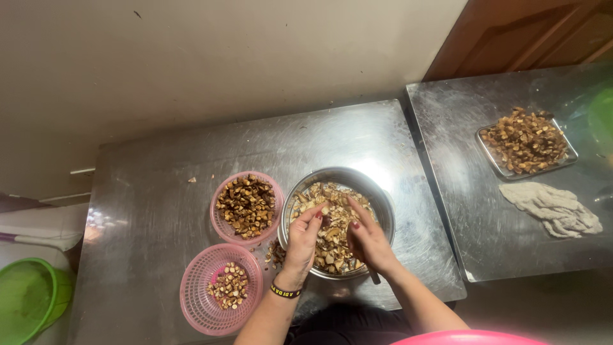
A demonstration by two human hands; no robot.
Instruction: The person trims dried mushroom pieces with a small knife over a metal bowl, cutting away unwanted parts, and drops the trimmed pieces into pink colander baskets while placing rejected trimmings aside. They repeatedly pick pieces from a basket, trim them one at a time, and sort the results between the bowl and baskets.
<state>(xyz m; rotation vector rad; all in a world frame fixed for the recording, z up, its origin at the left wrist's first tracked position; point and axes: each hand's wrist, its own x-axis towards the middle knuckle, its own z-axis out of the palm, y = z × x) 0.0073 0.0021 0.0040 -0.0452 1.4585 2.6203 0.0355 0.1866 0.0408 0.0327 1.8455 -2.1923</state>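
Note:
Both hands are inside a round steel bowl full of brown and tan chopped pieces. My left hand rests on the pile at the bowl's left side, fingers bent over the pieces, a black wristband on the wrist. My right hand sits on the pile's right side, fingers curled among the pieces. Whether either hand holds pieces cannot be told. To the left stand two pink mesh baskets: the upper basket is nearly full of darker pieces, the lower basket holds a small heap of paler ones.
Everything sits on a steel table. A second steel table at the right carries a square tray of chopped pieces and a crumpled grey cloth. A green tub stands at lower left. A pink rim shows at the bottom.

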